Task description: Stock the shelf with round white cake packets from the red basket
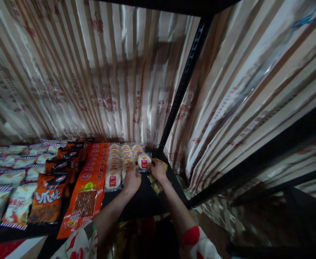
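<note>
A clear packet with a round white rice cracker and a red label (pixel 144 161) lies at the right end of a black shelf (pixel 144 201). My right hand (pixel 158 169) pinches its right edge. My left hand (pixel 131 181) is curled, knuckles up, with its fingers at the packet's left edge and on the neighbouring cracker packets (pixel 121 158), which lie in rows just to the left. A yellowish packet (pixel 158 185) sticks out from under my right wrist.
Orange snack-stick packs (pixel 89 183) overlap in a column left of the crackers. Dark orange bags (pixel 52 194) and white bags with striped edges (pixel 9 172) fill the shelf's left side. A black upright post (pixel 184 79) stands at the back right. Striped shiny sheeting (pixel 106 72) hangs behind.
</note>
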### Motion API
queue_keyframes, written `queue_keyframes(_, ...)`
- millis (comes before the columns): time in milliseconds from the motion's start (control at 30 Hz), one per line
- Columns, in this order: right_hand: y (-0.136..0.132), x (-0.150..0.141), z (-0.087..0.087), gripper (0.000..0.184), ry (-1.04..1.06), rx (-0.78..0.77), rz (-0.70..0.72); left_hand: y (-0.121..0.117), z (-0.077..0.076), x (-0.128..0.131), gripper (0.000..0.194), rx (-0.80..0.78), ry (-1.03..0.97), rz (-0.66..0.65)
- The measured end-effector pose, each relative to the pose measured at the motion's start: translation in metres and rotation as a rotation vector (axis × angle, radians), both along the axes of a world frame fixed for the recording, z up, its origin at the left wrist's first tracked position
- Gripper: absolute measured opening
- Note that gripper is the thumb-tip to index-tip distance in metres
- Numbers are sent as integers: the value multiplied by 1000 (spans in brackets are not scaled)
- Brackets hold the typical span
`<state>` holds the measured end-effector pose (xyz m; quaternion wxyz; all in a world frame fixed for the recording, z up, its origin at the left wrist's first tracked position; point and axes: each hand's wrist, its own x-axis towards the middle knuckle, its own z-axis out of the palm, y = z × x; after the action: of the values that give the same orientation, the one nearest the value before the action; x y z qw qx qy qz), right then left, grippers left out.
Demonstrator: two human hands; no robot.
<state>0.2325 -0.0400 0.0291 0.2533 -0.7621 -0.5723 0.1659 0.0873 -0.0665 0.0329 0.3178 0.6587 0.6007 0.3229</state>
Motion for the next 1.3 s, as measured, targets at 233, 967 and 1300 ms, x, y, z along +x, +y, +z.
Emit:
queue_keyframes(233,25,-3,-12,26,-146,-74,-19,9,-12,0,42,263,343,-106)
queue_keyframes(967,39,-14,-29,32,-209,-5,-5,10,-42,-12,47,362,500,-174)
queue_keyframes(1300,47,-18,-47,46,-27,198,-66,19,-45,-7,52,506,535,-134)
